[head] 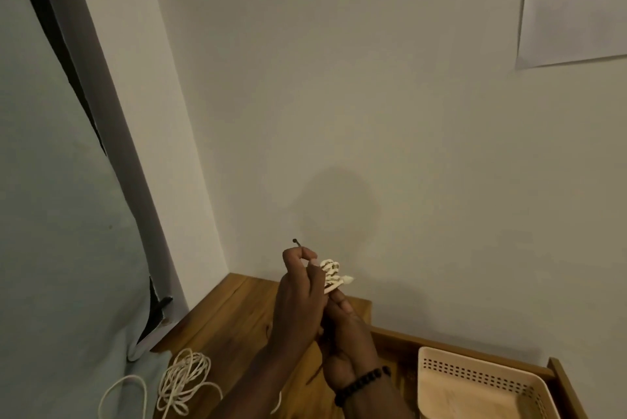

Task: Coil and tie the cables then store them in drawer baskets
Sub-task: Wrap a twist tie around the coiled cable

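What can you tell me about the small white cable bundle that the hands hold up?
The white cable bundle is a tight small coil of cream cord, with a dark tie wound round its loops. It is held up before the wall, above the wooden top. The right hand grips it from below; the left hand pinches the dark tie's end, which sticks up. One pale tip points right.

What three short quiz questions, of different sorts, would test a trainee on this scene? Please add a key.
1. True or false: the coiled cable is already in the basket.
2. Which lies at the lower left? A) a loose white cable B) a pair of scissors C) a phone
3. Fill in: the left hand pinches the end of a dark ____.

Key:
1. False; both hands hold it up in front of the wall, the right hand below.
2. A
3. tie
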